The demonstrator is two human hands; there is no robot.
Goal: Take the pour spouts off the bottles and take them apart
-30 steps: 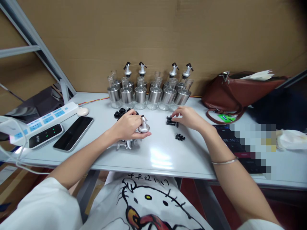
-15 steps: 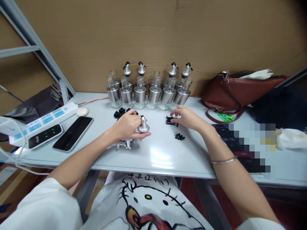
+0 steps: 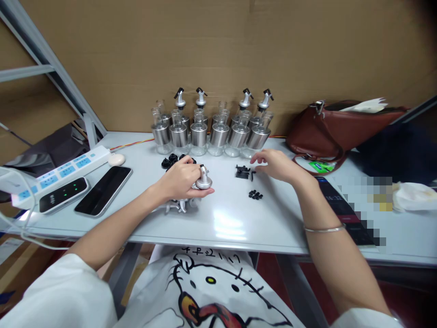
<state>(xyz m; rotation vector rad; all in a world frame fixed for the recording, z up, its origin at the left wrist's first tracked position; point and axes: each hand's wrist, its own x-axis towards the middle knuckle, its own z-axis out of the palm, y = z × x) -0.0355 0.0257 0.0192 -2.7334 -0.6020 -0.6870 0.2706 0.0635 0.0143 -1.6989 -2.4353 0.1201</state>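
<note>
Closed around a silver pourer spout is my left hand, above the left part of the table. More silver spouts lie below it, and ribbed black stoppers sit behind it, partly covered by the hand. My right hand has its fingers apart and shows nothing in them. It hovers just right of a small pile of black lever pieces, one of which stands apart from the pile near the fingertips. Small black caps are clustered nearer to me.
Glass-and-steel bottles stand in rows at the back, several topped with pourers. On the left are a power strip, a phone and a black device. A brown bag and a dark screen are at right.
My right hand has moved right and slightly up, off the black lever pieces, and its fingers have opened. The left hand still holds the spout in the same place.
</note>
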